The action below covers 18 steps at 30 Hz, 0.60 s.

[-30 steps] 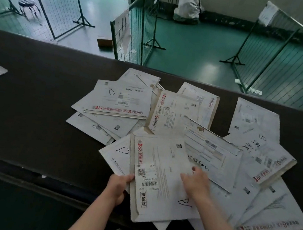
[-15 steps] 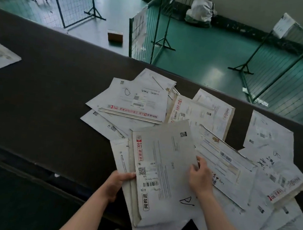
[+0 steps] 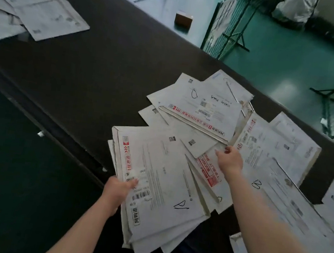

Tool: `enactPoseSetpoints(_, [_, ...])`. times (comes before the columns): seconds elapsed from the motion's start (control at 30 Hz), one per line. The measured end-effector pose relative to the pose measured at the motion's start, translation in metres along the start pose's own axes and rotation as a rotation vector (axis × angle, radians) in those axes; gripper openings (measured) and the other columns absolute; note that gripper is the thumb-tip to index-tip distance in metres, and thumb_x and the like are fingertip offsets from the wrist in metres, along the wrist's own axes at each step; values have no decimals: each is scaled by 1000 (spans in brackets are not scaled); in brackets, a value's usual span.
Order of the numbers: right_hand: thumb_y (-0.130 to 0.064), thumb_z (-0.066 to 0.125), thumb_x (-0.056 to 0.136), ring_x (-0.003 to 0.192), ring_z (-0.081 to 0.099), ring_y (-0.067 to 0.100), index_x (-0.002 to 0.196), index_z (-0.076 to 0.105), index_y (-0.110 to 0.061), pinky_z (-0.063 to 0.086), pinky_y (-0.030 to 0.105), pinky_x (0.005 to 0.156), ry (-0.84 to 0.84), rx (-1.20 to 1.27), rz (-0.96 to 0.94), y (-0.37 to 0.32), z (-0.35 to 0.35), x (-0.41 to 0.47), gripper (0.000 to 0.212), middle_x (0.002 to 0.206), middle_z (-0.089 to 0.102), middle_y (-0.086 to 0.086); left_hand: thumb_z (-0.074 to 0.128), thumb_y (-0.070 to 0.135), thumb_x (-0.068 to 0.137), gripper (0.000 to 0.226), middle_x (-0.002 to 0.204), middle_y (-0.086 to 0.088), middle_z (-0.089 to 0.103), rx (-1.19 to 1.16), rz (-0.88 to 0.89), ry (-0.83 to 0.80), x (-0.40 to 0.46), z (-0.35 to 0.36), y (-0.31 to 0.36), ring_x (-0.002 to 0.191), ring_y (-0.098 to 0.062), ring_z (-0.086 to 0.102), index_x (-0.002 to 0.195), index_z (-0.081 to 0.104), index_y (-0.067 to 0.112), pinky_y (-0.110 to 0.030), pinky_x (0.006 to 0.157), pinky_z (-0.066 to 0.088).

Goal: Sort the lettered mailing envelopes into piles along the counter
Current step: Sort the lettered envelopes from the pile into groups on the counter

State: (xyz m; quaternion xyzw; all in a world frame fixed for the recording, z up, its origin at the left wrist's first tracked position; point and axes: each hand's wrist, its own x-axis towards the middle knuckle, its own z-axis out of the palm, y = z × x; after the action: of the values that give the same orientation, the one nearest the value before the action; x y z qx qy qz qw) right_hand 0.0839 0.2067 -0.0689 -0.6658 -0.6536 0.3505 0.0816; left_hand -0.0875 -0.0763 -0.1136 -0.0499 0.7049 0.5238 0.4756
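Left hand (image 3: 118,191) gripping lettered envelopes (image 3: 161,180)

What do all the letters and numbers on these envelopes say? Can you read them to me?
"A", hand-drawn, on the envelope that the left hand holds.
"D", hand-drawn, on the top envelope of the far heap.
"B", hand-drawn, on the envelope by the right forearm.
"8", in the red printed band of that "D" envelope.
The other red print, the handwriting beside the "D", the barcodes and address labels are too small or blurred to read.
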Motion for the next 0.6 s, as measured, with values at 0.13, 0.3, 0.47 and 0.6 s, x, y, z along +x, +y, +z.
enactPoseSetpoints(0.13, [-25, 67, 93, 92, 65, 26, 124, 64, -3, 52, 31, 76, 86, 50, 114, -21, 1, 31, 38, 117, 69, 12, 71, 2, 91, 21, 88, -1, 73, 54, 1, 23, 5, 1, 0, 77, -17, 71, 112, 72, 6, -25, 58, 56])
enactPoseSetpoints(0.3, [-39, 77, 87, 96, 63, 31, 125, 61, -3, 55, 37, 79, 89, 30, 215, -26, 7, 65, 55, 127, 62, 18, 72, 3, 90, 19, 95, -7, 77, 47, -24, 21, 10, -1, -1, 83, -23, 76, 109, 73, 9, -36, 68, 62])
enactPoseSetpoints(0.47, [-51, 76, 87, 125, 52, 40, 142, 45, 3, 47, 44, 103, 46, -117, 209, -45, 3, 90, 83, 144, 43, 22, 72, 2, 90, 16, 92, -6, 79, 0, -43, -5, 10, -3, -1, 80, -22, 78, 103, 74, 11, -33, 63, 63])
enactPoseSetpoints(0.6, [-55, 81, 78, 130, 48, 44, 147, 37, 5, 43, 49, 109, 20, -217, 244, -52, 7, 100, 101, 148, 38, 26, 72, 0, 88, 19, 98, -10, 79, -43, -91, -48, 17, -8, 2, 87, -27, 77, 105, 72, 9, -46, 76, 63])
